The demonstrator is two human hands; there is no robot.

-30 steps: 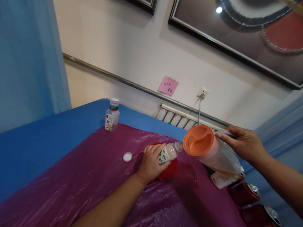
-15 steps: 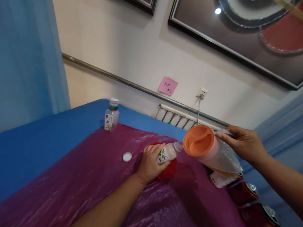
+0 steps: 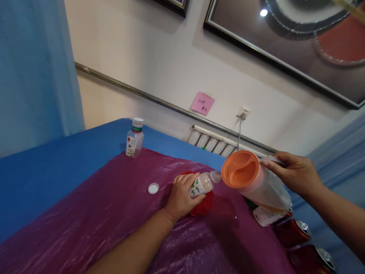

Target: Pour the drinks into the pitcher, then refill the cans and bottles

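My left hand grips a small open plastic bottle with a leaf label, tilted toward the right over a red dish. A clear pitcher with an orange lid, holding pale liquid, is tipped toward the bottle's mouth; my right hand holds it by the handle. The pitcher's lid edge nearly touches the bottle's neck. A white bottle cap lies on the purple plastic sheet left of my left hand.
A second capped bottle stands at the far edge of the purple sheet on the blue table. Red cans and another lying bottle sit at the right. A wall with a pink note is behind.
The pitcher and my right hand have shifted very slightly to the right. My left hand and the bottle have stayed in place.
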